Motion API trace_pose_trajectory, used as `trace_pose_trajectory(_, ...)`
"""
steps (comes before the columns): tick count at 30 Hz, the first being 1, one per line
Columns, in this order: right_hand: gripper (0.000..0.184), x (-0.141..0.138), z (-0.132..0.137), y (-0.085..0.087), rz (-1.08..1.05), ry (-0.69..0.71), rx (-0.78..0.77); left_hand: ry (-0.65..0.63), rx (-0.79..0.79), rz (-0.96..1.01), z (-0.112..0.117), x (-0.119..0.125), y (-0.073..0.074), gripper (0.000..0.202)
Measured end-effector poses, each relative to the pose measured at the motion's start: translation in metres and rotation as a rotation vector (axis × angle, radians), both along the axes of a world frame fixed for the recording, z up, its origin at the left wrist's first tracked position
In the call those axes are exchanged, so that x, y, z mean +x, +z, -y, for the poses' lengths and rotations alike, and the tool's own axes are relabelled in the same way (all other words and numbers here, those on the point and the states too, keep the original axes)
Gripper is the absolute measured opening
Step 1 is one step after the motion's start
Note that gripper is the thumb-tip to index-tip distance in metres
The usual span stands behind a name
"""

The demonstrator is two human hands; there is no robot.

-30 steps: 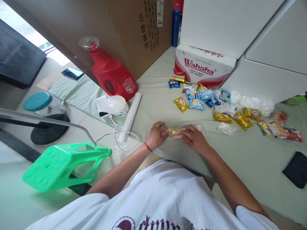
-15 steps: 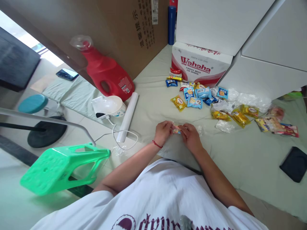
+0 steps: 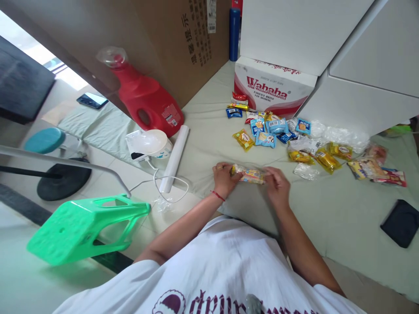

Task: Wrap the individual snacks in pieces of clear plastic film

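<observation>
Between my hands, low over the pale sheet, is a yellow and pink snack packet (image 3: 251, 175) in shiny clear plastic. My left hand (image 3: 225, 178) is closed around its left end, thumb on top, a red string at the wrist. At the other end, my right hand (image 3: 277, 184) pinches the clear plastic, its fingertips partly hidden. Beyond them lie a yellow snack packet (image 3: 243, 140), a blue snack packet (image 3: 266, 139) and several more small packets. A crumpled clear wrapper (image 3: 307, 171) rests to the right.
A white and red Wahaha carton (image 3: 275, 87) stands behind the snacks. To the left are a red jug (image 3: 149, 102), a white tub (image 3: 160, 146) with a cable, a white roll (image 3: 175, 159) and a green stool (image 3: 85, 226). A dark pouch (image 3: 401, 223) lies far right.
My right hand has moved right, away from my left hand. More of the packet now shows between them, stretched out lengthwise. My left hand has barely shifted.
</observation>
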State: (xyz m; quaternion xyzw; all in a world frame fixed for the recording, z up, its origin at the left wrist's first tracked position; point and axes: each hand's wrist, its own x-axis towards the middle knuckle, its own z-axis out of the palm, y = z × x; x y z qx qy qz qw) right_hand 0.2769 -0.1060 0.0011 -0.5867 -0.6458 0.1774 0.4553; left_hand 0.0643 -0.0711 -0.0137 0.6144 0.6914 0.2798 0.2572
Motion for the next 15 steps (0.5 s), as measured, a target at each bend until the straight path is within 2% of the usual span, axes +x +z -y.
trace_pose_trajectory(2,0.041,0.020,-0.006,0.003,0.073,-0.259,-0.047,-0.007,-0.019,-0.032,0.000,0.000,0.002,0.037)
trace_pose_trajectory(4,0.052,0.037,-0.014,0.002,0.203,-0.360,-0.190,-0.004,-0.033,-0.048,0.001,0.000,0.004,0.037)
trace_pose_trajectory(6,0.053,0.049,-0.022,-0.002,0.303,-0.300,-0.373,-0.024,-0.028,-0.058,0.001,0.000,0.007,0.036)
trace_pose_trajectory(8,0.042,0.054,-0.025,-0.005,0.344,-0.152,-0.474,-0.067,-0.018,-0.071,0.002,0.000,0.009,0.035)
trace_pose_trajectory(11,0.032,0.056,-0.021,-0.004,0.275,-0.028,-0.400,-0.130,-0.014,-0.089,0.006,0.002,0.012,0.031)
trace_pose_trajectory(13,0.032,0.054,-0.013,0.002,0.178,-0.055,-0.351,-0.192,-0.007,-0.070,0.010,0.005,0.014,0.025)
trace_pose_trajectory(15,0.032,0.046,-0.001,0.010,0.098,-0.063,-0.364,-0.250,0.005,-0.030,0.015,0.009,0.015,0.020)
